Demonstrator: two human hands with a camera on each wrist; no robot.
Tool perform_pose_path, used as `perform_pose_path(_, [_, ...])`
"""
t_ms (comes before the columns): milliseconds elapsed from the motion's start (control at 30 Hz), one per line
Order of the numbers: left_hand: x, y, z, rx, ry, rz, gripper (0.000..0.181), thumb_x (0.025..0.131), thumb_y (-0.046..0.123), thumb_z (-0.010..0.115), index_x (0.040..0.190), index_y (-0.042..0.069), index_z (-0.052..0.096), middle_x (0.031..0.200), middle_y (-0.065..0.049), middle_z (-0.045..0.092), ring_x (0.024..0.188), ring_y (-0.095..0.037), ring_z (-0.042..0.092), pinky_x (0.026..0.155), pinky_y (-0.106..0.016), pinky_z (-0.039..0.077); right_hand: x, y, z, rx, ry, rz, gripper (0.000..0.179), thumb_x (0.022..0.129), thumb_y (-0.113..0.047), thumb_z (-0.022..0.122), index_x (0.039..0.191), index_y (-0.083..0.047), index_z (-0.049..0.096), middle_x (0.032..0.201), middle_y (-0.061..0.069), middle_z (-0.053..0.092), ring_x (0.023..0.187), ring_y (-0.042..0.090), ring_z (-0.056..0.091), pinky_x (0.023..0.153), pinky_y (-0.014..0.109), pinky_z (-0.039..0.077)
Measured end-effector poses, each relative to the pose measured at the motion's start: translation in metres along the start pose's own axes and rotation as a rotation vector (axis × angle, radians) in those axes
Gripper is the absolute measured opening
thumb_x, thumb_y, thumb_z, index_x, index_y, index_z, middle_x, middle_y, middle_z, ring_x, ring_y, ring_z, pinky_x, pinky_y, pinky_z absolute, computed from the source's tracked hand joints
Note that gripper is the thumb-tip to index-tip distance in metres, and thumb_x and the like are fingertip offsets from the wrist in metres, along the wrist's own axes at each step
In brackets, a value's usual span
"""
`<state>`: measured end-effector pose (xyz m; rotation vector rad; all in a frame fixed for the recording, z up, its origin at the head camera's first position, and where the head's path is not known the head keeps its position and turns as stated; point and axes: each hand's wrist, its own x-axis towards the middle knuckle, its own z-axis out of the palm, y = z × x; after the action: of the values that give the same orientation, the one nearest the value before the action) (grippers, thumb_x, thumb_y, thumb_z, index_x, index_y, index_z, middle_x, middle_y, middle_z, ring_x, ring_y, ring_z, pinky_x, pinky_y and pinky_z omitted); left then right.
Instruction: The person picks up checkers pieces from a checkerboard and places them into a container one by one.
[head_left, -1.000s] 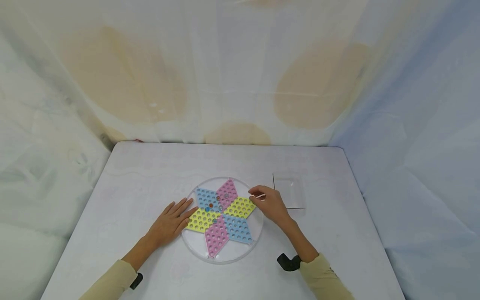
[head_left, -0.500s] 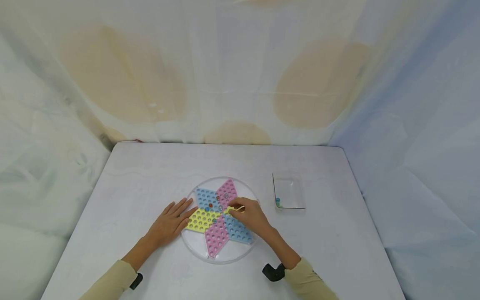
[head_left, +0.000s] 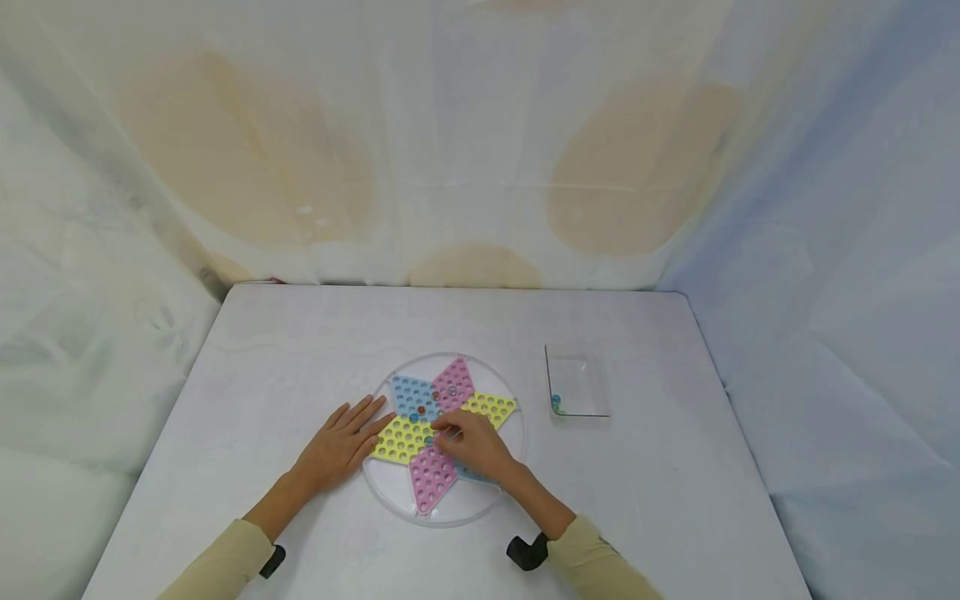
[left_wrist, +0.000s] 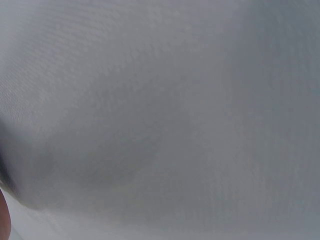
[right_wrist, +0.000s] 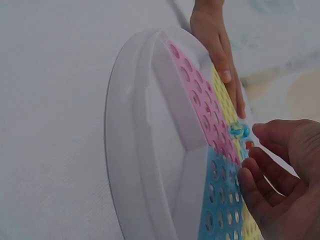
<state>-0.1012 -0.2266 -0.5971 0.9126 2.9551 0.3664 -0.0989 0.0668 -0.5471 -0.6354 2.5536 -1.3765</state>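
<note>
A round Chinese checkers board (head_left: 393, 492) with a pink, blue and yellow star lies on the table. Several marbles sit in its holes, among them an orange marble (head_left: 422, 410) and a blue marble (head_left: 429, 442). My left hand (head_left: 341, 448) lies flat with spread fingers at the board's left rim, fingertips over the yellow point. Over the star's centre is my right hand (head_left: 478, 446), thumb and fingers bent but apart, nothing visible between them. In the right wrist view, the thumb tip is right by the blue swirled marbles (right_wrist: 239, 131). The left wrist view shows only a blurred grey surface and a sliver of skin.
To the board's right stands a clear square box (head_left: 588, 414) with a few blue and green marbles (head_left: 556, 403) in its near left corner. The white table (head_left: 660, 517) is bordered by hanging pale cloth (head_left: 480, 167) at the back and sides.
My right hand has moved left from beside the clear box to the board's centre, uncovering the marbles in the box corner. The left hand has stayed in place.
</note>
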Motion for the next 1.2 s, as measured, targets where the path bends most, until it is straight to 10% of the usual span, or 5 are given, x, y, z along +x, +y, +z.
perform_pose_path(1200, [0.0,0.0,0.0,0.021,-0.015,0.006,0.053,0.104,0.037,0.047,0.155,0.023,0.04,0.164,-0.005,0.025,0.15,-0.027,0.016,0.119,-0.051,0.015,0.008,-0.002,0.018,-0.278,-0.023,0.02,0.015,0.087,-0.017,0.078,0.102,-0.014,0.077,0.097,-0.004,0.068,0.083,0.007,0.055,0.073,0.021,0.049])
